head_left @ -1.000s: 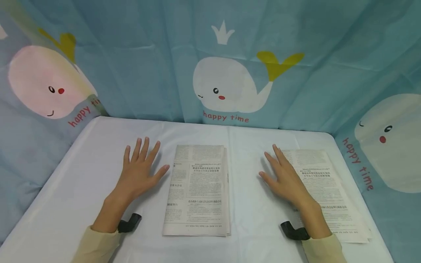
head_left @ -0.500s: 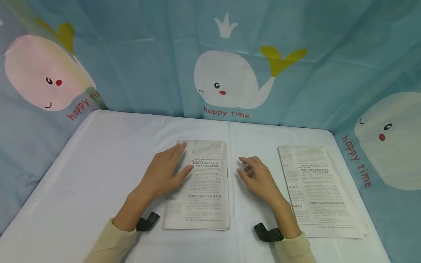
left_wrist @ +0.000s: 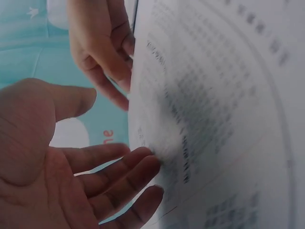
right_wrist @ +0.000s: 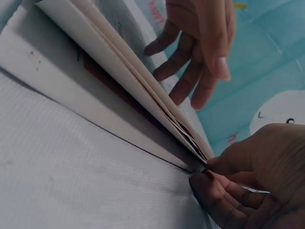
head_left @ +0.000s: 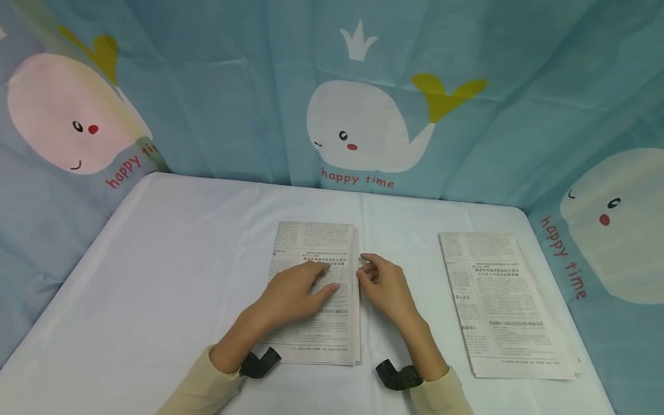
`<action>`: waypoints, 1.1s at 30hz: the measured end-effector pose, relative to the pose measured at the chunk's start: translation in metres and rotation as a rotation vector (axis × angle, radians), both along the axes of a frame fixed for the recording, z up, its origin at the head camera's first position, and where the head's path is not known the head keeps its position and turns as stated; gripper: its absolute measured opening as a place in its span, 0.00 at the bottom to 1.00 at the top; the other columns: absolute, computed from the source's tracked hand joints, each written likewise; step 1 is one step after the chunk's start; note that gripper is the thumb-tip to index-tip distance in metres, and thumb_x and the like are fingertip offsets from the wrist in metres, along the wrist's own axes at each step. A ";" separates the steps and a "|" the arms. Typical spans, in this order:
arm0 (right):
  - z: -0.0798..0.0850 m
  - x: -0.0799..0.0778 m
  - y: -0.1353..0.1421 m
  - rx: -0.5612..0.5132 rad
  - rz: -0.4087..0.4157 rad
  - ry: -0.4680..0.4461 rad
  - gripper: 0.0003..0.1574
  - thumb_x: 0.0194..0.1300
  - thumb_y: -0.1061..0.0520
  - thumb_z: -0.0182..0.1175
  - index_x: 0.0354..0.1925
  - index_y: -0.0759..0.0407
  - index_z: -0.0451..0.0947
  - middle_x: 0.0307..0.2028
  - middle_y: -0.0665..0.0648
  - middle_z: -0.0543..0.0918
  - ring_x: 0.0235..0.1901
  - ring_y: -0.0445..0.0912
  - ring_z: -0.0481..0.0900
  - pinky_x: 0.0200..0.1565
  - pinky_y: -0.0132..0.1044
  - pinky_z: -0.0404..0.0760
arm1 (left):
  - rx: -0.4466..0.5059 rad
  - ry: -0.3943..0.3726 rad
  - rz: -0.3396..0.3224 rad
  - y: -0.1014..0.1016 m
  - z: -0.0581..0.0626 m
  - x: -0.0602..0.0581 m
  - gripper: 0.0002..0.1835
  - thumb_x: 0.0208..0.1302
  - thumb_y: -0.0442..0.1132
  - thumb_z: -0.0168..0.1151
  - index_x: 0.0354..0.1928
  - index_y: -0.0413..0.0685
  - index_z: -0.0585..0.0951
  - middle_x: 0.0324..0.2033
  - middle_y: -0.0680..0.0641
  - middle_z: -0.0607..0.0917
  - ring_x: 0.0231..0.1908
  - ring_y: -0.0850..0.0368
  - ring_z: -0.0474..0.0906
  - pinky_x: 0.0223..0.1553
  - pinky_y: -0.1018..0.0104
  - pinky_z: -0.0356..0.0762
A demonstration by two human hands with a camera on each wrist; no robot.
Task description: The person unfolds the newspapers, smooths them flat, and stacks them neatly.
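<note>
The right hand [head_left: 386, 288] pinches the right long edge of the folded newspaper [head_left: 327, 329] between thumb and fingertips, a little past halfway toward its far end. The left hand [head_left: 290, 291] is over the printed face, loosely spread and holding nothing; whether its fingertips touch the page I cannot tell. This newspaper lies flat near the middle of the table [head_left: 207, 248]. Seen from the right wrist, its upper layers stand apart from the sheet below and come close together at the pinch.

It should handle as something light, thin and limp: stiffer along a fold, floppy at a loose edge, easily creased and liable to tear under a hard tug. The dry layers will probably slide over each other, so a shallow pinch may catch only 1 or 2 of them. The long edge suits a grip, thumb above and fingers under every layer, with the other palm flat to steady the face.

Well to the right lies the other folded newspaper [head_left: 505, 305]; behind the table hangs a blue cloth [head_left: 238, 127].
</note>
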State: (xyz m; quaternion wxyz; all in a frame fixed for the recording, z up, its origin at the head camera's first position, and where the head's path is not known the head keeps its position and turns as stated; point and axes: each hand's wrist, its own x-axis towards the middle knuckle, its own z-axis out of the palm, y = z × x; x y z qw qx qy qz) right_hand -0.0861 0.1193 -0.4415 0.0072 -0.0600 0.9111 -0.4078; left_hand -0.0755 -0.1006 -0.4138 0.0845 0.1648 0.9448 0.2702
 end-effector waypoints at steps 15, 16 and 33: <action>-0.001 0.002 -0.008 -0.149 0.022 -0.075 0.37 0.63 0.68 0.70 0.70 0.61 0.76 0.49 0.62 0.90 0.43 0.48 0.90 0.45 0.42 0.89 | 0.133 -0.070 -0.004 0.010 -0.006 0.006 0.28 0.75 0.54 0.64 0.67 0.43 0.80 0.55 0.45 0.88 0.46 0.56 0.84 0.46 0.56 0.83; -0.001 0.002 -0.010 -0.149 0.028 -0.070 0.39 0.63 0.67 0.71 0.71 0.60 0.75 0.50 0.62 0.89 0.43 0.49 0.91 0.46 0.44 0.89 | 0.139 -0.075 -0.002 0.010 -0.007 0.006 0.28 0.76 0.55 0.63 0.67 0.44 0.81 0.54 0.46 0.88 0.45 0.57 0.84 0.45 0.57 0.82; 0.004 0.008 -0.017 -0.168 0.076 0.000 0.39 0.63 0.66 0.72 0.71 0.61 0.74 0.39 0.56 0.90 0.38 0.44 0.89 0.40 0.31 0.84 | 0.184 -0.146 0.051 0.009 -0.006 0.000 0.09 0.70 0.40 0.66 0.44 0.44 0.90 0.31 0.54 0.90 0.29 0.66 0.81 0.34 0.68 0.78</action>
